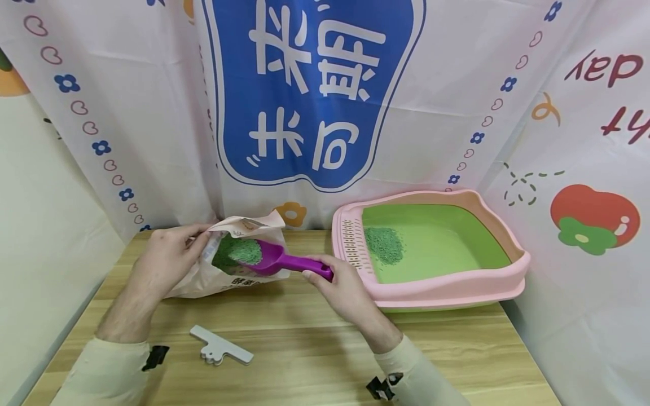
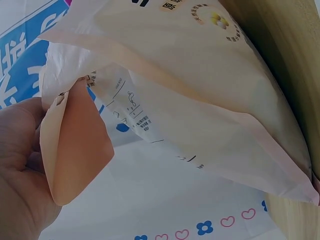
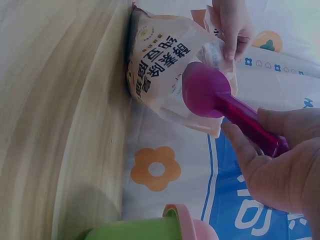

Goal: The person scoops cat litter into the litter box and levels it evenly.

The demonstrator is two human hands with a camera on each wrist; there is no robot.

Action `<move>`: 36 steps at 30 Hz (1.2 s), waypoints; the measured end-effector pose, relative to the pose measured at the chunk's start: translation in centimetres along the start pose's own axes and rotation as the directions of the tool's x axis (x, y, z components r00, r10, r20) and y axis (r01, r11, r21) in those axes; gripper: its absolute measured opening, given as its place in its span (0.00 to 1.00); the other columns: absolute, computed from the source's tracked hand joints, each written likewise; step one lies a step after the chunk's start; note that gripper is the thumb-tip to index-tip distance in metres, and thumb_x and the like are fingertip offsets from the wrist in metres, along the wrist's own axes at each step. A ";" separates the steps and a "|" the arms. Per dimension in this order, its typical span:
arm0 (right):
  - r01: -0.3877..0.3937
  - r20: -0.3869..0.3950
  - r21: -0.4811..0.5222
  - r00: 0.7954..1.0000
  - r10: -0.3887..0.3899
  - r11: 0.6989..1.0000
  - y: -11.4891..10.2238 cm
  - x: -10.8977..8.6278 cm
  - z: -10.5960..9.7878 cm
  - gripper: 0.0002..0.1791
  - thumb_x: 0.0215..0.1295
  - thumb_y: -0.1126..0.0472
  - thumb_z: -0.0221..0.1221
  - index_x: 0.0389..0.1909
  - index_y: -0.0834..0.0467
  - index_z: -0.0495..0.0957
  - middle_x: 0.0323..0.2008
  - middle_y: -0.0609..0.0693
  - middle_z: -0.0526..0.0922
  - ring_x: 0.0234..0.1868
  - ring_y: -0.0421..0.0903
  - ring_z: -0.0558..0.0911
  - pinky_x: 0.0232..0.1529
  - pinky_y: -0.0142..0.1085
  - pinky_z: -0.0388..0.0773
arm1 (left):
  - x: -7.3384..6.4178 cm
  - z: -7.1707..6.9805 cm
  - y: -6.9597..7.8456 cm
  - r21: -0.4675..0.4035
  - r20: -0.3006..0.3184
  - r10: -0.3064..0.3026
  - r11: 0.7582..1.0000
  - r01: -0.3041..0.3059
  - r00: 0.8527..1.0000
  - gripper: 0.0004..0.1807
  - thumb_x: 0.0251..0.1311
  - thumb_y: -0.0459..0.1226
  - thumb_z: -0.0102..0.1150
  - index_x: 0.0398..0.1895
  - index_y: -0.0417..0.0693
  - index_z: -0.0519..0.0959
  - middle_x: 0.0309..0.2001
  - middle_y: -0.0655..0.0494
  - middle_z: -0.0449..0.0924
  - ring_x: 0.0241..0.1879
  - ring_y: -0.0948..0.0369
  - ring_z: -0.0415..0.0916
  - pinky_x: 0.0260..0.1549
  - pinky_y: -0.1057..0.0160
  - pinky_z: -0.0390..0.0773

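The litter scoop (image 1: 272, 260) is smooth, glossy plastic; the litter tray (image 1: 447, 288), smooth plastic; the litter granules (image 1: 384, 245), rough; the bag (image 3: 157, 65), creased film; the counter (image 1: 304, 355), wood-grained.

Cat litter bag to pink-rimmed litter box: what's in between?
In the head view, the purple scoop's handle and the right hand gripping it lie between the cat litter bag and litter box, above the wood-grain tabletop.

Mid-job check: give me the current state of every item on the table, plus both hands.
Bag: open at the top, granules inside
Scoop: loaded with green granules, at the bag's mouth
Tray: upright, one granule pile near its slotted end, rest of the floor bare
Clip: lying on the table, off the bag
Left hand: gripping the bag's edge
Right hand: holding the scoop's handle
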State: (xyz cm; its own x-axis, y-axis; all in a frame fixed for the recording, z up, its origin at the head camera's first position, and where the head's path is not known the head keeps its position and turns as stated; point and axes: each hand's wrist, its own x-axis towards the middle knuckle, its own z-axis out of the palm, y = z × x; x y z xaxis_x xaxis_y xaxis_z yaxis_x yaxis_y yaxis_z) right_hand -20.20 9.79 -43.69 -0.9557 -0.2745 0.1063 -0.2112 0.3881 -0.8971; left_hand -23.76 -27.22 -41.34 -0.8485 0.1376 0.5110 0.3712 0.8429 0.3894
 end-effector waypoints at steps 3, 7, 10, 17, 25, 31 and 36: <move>-0.003 0.004 -0.012 1.000 0.003 1.000 -0.1 -0.1 -0.6 0.19 0.85 0.55 0.71 0.70 0.51 0.90 0.37 0.49 0.87 0.28 0.39 0.74 0.26 0.28 0.72 | 0.1 -0.1 0.0 -0.009 -0.006 0.003 1.000 -0.003 1.000 0.11 0.84 0.34 0.69 0.61 0.41 0.94 0.47 0.35 0.97 0.27 0.61 0.81 0.22 0.66 0.74; 0.011 0.001 -0.044 1.000 -0.010 0.999 -0.2 -0.2 -1.3 0.18 0.85 0.56 0.71 0.70 0.51 0.91 0.36 0.49 0.87 0.28 0.39 0.74 0.25 0.28 0.72 | 0.1 -0.1 -0.1 -0.015 -0.017 0.015 1.000 -0.015 1.000 0.10 0.84 0.33 0.70 0.59 0.41 0.94 0.46 0.35 0.98 0.28 0.60 0.83 0.23 0.66 0.76; 0.008 0.001 -0.064 1.000 -0.008 0.998 -0.3 -0.4 -1.9 0.18 0.84 0.56 0.72 0.70 0.51 0.91 0.34 0.48 0.85 0.26 0.38 0.72 0.24 0.28 0.69 | 0.2 -0.1 -0.1 -0.016 -0.021 0.020 1.000 -0.020 1.000 0.10 0.83 0.33 0.70 0.59 0.41 0.95 0.46 0.35 0.98 0.29 0.59 0.84 0.24 0.66 0.76; -0.006 0.023 -0.083 1.000 0.008 0.997 -0.3 -0.5 -3.3 0.19 0.84 0.56 0.72 0.71 0.50 0.90 0.37 0.51 0.88 0.26 0.39 0.71 0.24 0.28 0.68 | 0.2 -0.2 -0.2 -0.017 -0.016 0.007 1.000 -0.008 1.000 0.10 0.84 0.33 0.70 0.59 0.40 0.95 0.47 0.35 0.98 0.29 0.59 0.85 0.25 0.66 0.77; -0.032 0.039 -0.098 0.999 0.036 0.995 -0.2 -0.6 -5.0 0.20 0.85 0.55 0.71 0.71 0.55 0.89 0.29 0.47 0.79 0.24 0.40 0.68 0.23 0.27 0.65 | 0.1 -0.2 -0.2 -0.015 0.008 -0.017 1.000 0.017 1.000 0.12 0.85 0.34 0.68 0.62 0.40 0.93 0.45 0.36 0.97 0.25 0.63 0.79 0.22 0.66 0.73; -0.048 0.030 -0.097 0.998 0.051 0.994 -0.4 -0.9 -6.3 0.22 0.85 0.56 0.71 0.73 0.56 0.88 0.30 0.46 0.77 0.25 0.40 0.65 0.23 0.28 0.62 | 0.0 -0.2 -0.2 -0.013 0.002 -0.010 1.000 0.010 1.000 0.12 0.85 0.34 0.68 0.61 0.40 0.94 0.47 0.35 0.97 0.27 0.61 0.81 0.23 0.67 0.73; -0.037 0.037 -0.073 0.999 0.040 0.997 -0.5 -1.1 -7.3 0.23 0.85 0.56 0.71 0.74 0.59 0.87 0.28 0.45 0.74 0.24 0.38 0.65 0.23 0.27 0.62 | 0.1 -0.2 -0.2 -0.007 -0.005 -0.003 1.000 0.003 1.000 0.11 0.84 0.33 0.69 0.60 0.41 0.94 0.48 0.35 0.98 0.29 0.58 0.84 0.25 0.66 0.75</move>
State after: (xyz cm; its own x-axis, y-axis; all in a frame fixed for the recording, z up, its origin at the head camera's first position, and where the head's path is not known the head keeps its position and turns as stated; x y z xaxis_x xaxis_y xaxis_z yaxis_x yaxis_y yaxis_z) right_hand -20.51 16.36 -40.19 -0.9550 -0.2914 0.0544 -0.1901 0.4611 -0.8668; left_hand -23.85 -27.51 -41.28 -0.8478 0.1322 0.5135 0.3710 0.8397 0.3964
